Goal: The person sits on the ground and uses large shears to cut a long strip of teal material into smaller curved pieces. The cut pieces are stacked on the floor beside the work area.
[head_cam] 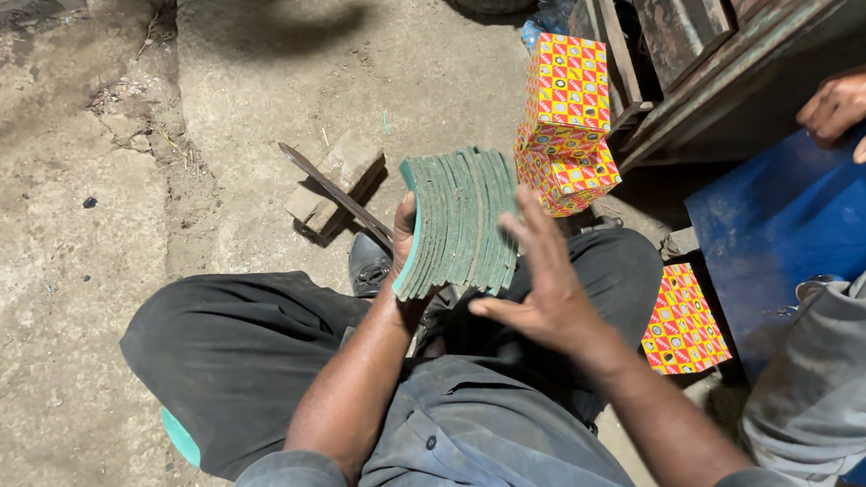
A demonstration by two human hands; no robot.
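Frame centre: I noted left hand [405, 237] clamped on green curved pads [457, 222], right hand [546, 287] fingers spread alongside, patterned boxes [566, 125] unopened at upper right.

The left hand [405, 237] is mostly hidden behind the stack of green curved pads [457, 222] — only thumb and wrist show. Right of the stack, a co-worker's hand [853, 102] is cut off by the frame edge.

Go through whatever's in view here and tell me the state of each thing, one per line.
Stack of green curved pads: fanned, held upright.
Left hand: gripping the stack.
Right hand: open, fingers against the stack's side.
Patterned boxes: closed, stacked two high.
Patterned box: closed, lying flat.
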